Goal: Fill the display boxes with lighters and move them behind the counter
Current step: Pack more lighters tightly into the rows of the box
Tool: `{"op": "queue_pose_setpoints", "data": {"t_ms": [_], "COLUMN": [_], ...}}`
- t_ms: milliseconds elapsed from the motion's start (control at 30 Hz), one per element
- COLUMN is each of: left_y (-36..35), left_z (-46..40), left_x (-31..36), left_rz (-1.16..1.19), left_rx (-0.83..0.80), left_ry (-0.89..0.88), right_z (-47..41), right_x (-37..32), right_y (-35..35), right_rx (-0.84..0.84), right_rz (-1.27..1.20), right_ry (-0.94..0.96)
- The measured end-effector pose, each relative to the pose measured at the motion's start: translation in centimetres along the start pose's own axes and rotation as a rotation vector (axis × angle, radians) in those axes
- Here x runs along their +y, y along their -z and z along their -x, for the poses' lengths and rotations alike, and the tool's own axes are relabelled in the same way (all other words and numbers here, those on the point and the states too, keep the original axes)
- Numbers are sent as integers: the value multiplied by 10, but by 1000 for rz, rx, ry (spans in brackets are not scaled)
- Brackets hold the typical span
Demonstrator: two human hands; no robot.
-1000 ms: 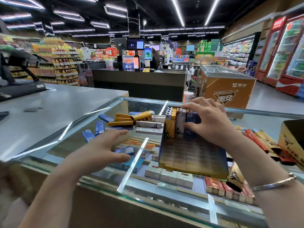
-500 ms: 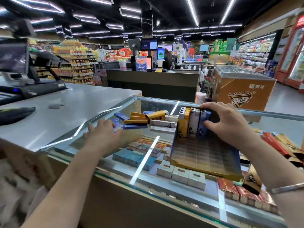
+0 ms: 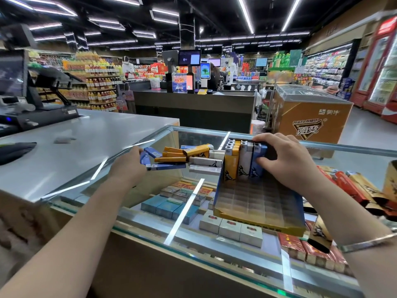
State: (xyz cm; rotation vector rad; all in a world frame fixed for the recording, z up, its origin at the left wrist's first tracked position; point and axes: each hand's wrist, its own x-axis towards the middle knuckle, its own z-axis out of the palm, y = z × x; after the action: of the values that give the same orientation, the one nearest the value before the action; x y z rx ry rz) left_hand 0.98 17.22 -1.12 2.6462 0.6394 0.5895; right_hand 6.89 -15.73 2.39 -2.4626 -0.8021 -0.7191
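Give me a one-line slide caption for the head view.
Left hand picks blue lighters from the loose pile while right hand steadies upright lighters in the display box.

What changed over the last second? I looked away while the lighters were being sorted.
The left hand moved forward from the near glass to the loose lighters and now grips a blue lighter at the pile's left edge. The right hand stayed on the upright lighters at the back of the display box, which did not move.

Bare forearms, no sleeves; thin silver bangle (image 3: pixel 365 244) on right wrist; left wrist unadorned.
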Motion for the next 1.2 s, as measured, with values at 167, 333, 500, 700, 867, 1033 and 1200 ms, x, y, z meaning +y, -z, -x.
{"op": "queue_pose_setpoints", "data": {"t_ms": [167,333,500,700,867,1033,1200], "left_y": [5,-2,-9,7,6,8,8], "left_z": [-8,-30,-33,-34,-28,-26,-13], "left_x": [11,24,23,26,16,17,41], "left_rz": [333,273,-29,-133,53,324,265], "left_rx": [230,65,-81,-173,-185,-47,-102], "left_ry": [42,53,184,153,156,2,-352], "right_z": [0,1,0,-1,-1,-1,0], "right_x": [-1,-1,1,0,0,0,-1], "right_y": [-1,0,-2,-1,-2,-2,-2], "right_rx": [-3,-2,6,-5,-8,-5,-5], "right_rz": [1,11,24,17,20,24,22], "right_ry": [-4,-6,11,5,5,0,-8]}}
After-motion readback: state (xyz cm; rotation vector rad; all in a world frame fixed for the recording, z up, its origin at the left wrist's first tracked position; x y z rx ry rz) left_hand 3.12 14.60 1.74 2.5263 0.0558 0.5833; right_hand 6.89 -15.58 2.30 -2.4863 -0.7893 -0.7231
